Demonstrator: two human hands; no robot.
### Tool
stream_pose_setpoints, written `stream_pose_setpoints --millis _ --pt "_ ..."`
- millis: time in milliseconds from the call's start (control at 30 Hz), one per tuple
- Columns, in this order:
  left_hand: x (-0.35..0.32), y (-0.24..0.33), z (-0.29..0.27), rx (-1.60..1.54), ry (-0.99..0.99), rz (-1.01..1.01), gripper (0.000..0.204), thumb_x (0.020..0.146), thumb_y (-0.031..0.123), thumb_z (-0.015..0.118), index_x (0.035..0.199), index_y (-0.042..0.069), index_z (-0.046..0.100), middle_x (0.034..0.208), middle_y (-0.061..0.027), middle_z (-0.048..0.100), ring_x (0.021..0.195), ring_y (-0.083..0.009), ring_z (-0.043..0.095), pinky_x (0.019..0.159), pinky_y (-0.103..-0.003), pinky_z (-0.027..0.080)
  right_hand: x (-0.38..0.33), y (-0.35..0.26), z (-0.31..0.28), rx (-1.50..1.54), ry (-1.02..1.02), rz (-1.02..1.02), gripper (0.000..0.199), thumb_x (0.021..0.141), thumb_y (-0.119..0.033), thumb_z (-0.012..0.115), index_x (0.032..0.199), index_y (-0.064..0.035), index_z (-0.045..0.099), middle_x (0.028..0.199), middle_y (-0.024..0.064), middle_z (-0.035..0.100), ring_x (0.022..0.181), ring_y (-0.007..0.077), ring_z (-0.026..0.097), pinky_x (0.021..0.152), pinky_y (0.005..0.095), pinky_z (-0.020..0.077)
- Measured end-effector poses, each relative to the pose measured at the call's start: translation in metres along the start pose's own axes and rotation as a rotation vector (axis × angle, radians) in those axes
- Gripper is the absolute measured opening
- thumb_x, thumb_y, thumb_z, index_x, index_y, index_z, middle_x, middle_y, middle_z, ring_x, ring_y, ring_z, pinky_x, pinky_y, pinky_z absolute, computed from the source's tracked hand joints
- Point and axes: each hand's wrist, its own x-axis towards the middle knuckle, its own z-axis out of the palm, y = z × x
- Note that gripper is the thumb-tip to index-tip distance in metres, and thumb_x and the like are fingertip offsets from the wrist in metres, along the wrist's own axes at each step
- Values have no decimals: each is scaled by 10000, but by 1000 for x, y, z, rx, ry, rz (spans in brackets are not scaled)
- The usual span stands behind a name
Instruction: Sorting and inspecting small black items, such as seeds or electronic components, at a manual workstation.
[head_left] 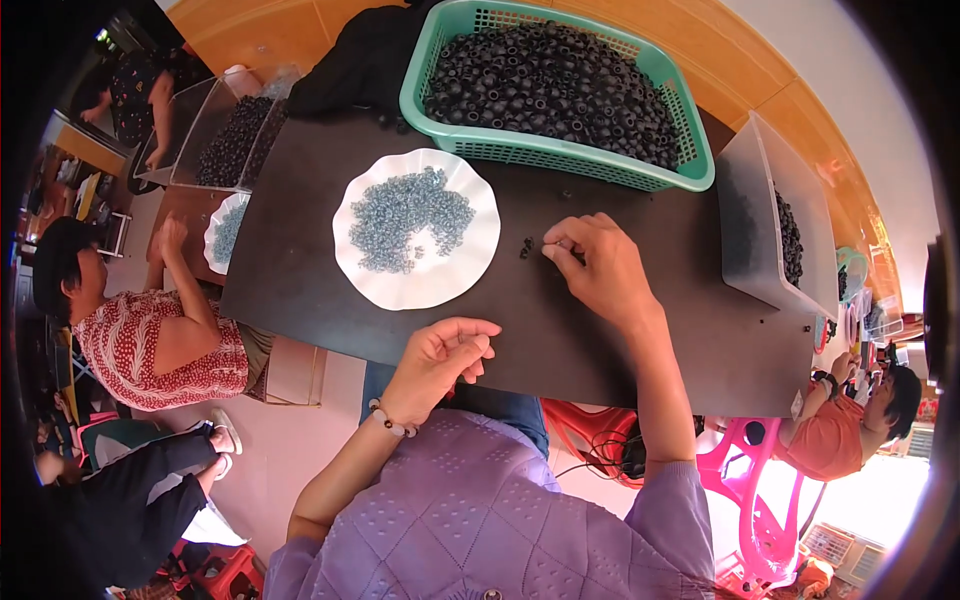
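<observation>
head view, item one: small black parts (526,246), a few loose on the dark table (640,330) just beside my right hand (595,265), whose fingertips are pinched narrow, possibly on one; i cannot tell. likely light, hard, prone to roll; best nipped at the sides. my left hand (440,355) is curled, loosely closed, near the table edge. white plate (470,275) of grey rings sits to the left.

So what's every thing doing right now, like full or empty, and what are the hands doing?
Green basket: heaped full of black rings.
White plate: holds a pile of small grey-blue rings.
Clear bin: partly filled with black parts.
Right hand: on the table, fingertips pinched at small black pieces.
Left hand: curled at the table edge; whether it holds anything is hidden.
</observation>
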Motion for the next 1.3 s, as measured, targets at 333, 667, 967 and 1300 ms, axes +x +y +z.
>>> stream_pose_setpoints --millis 333,667,967,1300 --pt "0 -4 -2 -22 -27 21 188 926 134 576 1070 29 635 826 -15 614 653 -43 523 561 -200 444 13 -1 23 -91 -64 -92 108 767 -55 642 874 -66 656 775 77 613 796 267 561 684 375 474" --pt "7 0 3 -119 -1 1 232 937 177 565 1088 12 627 873 -36 645 683 -48 553 621 -188 460 -9 -14 9 424 -42 118 145 777 -9 669 920 -26 653 770 48 596 706 128 548 651 244 458" --pt "5 3 13 -371 -45 3 246 938 217 571 1053 9 633 940 -70 671 762 -78 619 667 -205 520 -52 -56 20 548 56 -35 141 744 16 701 874 -39 691 802 39 623 720 131 527 645 247 449" --pt "8 -8 8 -251 45 63 252 908 214 624 1018 -12 643 844 -61 667 724 -81 626 638 -199 518 -61 -56 26 479 60 -40 224 751 13 698 961 -62 716 811 43 624 755 141 538 637 254 452"
